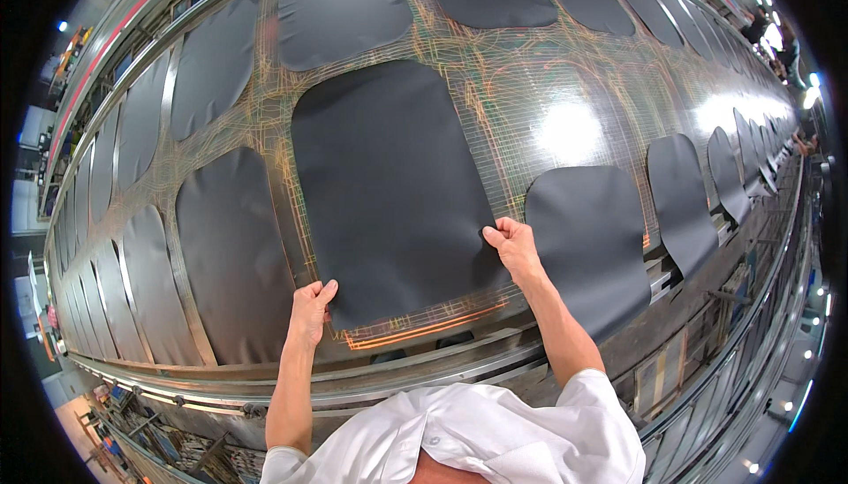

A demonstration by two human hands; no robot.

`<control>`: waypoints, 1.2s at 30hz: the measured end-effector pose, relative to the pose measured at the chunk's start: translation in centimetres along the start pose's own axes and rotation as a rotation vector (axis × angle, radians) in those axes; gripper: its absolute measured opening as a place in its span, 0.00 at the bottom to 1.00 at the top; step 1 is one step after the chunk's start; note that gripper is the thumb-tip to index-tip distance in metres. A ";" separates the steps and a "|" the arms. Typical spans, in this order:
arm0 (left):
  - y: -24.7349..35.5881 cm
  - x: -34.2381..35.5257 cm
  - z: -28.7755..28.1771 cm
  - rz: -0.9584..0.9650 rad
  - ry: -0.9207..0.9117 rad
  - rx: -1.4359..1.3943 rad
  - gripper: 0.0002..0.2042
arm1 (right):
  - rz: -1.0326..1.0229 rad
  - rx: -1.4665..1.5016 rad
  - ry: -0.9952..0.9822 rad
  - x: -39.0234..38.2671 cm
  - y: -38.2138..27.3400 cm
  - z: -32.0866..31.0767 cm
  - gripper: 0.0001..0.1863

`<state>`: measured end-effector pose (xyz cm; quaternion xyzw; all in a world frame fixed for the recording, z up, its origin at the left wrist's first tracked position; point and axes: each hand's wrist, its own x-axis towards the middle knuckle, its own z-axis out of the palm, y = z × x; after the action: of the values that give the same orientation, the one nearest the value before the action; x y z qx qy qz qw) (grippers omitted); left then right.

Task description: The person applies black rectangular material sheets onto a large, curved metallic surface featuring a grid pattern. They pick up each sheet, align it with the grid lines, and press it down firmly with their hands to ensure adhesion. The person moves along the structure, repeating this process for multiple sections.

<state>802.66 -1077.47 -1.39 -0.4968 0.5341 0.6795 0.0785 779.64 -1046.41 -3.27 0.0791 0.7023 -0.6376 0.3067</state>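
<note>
Between my hands is a large black sheet point(397, 184) with rounded far corners, smooth like leather or vinyl. My left hand point(312, 306) pinches its near left corner, thumb on top. At the near right corner my right hand point(512, 244) grips the edge the same way. The sheet lies over a shiny table surface point(521, 122) marked with many fine coloured outlines. Bright orange lines point(433, 323) show just beyond the sheet's near edge. The undersides of my fingers are hidden.
Similar black sheets lie in rows, one point(230, 245) to the left and another point(587, 241) to the right, overhanging the near edge. A metal rail point(424, 387) runs along the table's near side. Other people point(782, 47) are small at the far right.
</note>
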 end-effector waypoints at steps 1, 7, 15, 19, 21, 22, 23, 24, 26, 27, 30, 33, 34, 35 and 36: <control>-0.4 0.0 -0.2 0.005 0.003 0.000 0.15 | 0.010 -0.013 0.001 -0.3 0.0 -0.2 0.05; -1.2 -0.8 0.1 0.036 0.027 0.034 0.18 | 0.030 -0.089 0.022 -0.9 0.5 -1.0 0.05; -2.2 -1.7 0.3 0.005 0.009 0.001 0.14 | -0.067 -0.315 0.103 -1.5 2.0 -1.4 0.10; -2.3 -2.4 0.5 -0.006 0.014 -0.028 0.14 | -0.027 -0.370 0.118 -2.6 1.0 -1.1 0.11; -4.4 -1.6 -0.4 0.002 0.012 -0.033 0.13 | -0.022 -0.354 0.114 -2.7 1.5 -1.3 0.11; -5.1 -1.4 -0.9 -0.013 0.009 0.003 0.13 | -0.018 -0.346 0.115 -2.7 1.7 -1.4 0.11; -4.6 -1.5 -0.6 -0.024 0.018 -0.010 0.13 | -0.010 -0.356 0.116 -2.7 1.8 -1.5 0.11; -3.8 -2.2 -0.1 -0.037 0.026 -0.022 0.13 | -0.001 -0.365 0.118 -2.9 1.7 -1.6 0.11; -3.6 -2.4 0.0 -0.061 0.046 -0.018 0.14 | 0.029 -0.383 0.108 -3.1 0.8 -1.5 0.11; -4.0 -2.4 -0.2 -0.055 0.041 -0.022 0.14 | 0.039 -0.386 0.095 -3.3 0.2 -1.2 0.10; -4.2 -2.3 -0.5 -0.047 0.031 0.010 0.14 | 0.043 -0.364 0.085 -3.2 0.2 -1.0 0.11; -3.6 -2.7 -0.2 -0.051 0.021 0.002 0.14 | 0.072 -0.397 0.089 -3.3 0.0 -1.2 0.11; -3.0 -2.8 -0.3 -0.034 0.013 0.069 0.15 | 0.080 -0.402 0.089 -3.5 -0.2 -1.2 0.10; -3.1 -2.8 -0.3 -0.040 0.011 0.064 0.15 | 0.092 -0.404 0.087 -3.5 -0.2 -1.3 0.10; -3.3 -2.8 -0.4 -0.046 0.008 0.060 0.15 | 0.103 -0.407 0.086 -3.5 -0.1 -1.4 0.10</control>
<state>806.38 -1075.24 -1.42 -0.5089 0.5429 0.6594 0.1068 781.91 -1044.11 -1.37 0.0787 0.8240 -0.4621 0.3183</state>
